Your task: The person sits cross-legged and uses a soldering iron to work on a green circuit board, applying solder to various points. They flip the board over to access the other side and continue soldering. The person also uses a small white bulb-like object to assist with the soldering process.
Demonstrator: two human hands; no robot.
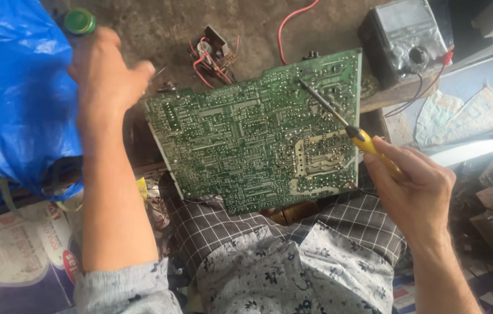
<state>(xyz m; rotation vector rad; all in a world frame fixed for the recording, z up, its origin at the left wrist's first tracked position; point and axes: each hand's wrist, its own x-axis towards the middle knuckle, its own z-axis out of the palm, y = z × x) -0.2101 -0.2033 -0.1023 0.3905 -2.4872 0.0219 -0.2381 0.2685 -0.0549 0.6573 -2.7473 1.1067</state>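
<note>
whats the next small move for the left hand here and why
Probably bring the left hand back to the near-left edge of the green circuit board to steady it. The board lies tilted on the lap with no hand on it, while the right hand presses the tip of the yellow-handled tool onto its solder side. The left hand is raised near the blue bag.

bare dirt floor [142,23], daylight, wooden bench [398,93]
</note>
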